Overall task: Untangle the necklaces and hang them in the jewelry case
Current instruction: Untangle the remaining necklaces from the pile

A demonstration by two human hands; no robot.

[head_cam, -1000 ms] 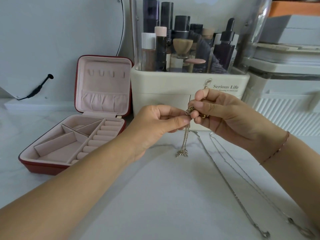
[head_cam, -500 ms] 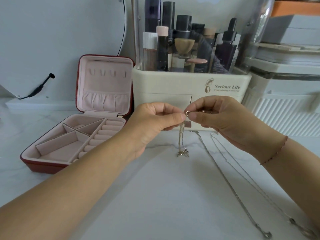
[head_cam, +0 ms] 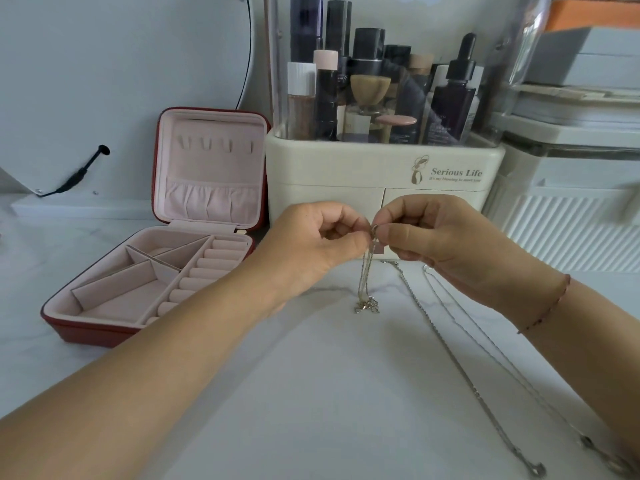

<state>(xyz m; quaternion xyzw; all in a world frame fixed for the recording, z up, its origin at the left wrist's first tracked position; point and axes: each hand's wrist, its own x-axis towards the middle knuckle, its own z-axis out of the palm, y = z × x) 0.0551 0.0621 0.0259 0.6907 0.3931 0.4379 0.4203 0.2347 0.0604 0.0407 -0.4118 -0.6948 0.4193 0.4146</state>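
Both hands, left (head_cam: 311,247) and right (head_cam: 446,244), pinch the top of a necklace (head_cam: 367,268) hanging vertically, pendant down, right of the open case (head_cam: 152,271). Behind it, the organizer (head_cam: 346,174) reads "Serious Life". Two chains (head_cam: 460,368) lie on the counter (head_cam: 311,393), running diagonally.

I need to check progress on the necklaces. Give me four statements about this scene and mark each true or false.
1. The left hand and right hand both pinch the gold necklace. True.
2. The jewelry case is closed. False: the jewelry case stands open, lid upright.
3. Two silver chains lie on the table, right of the gold necklace. True.
4. A necklace hangs from the lid's hooks. False: the hooks are bare.
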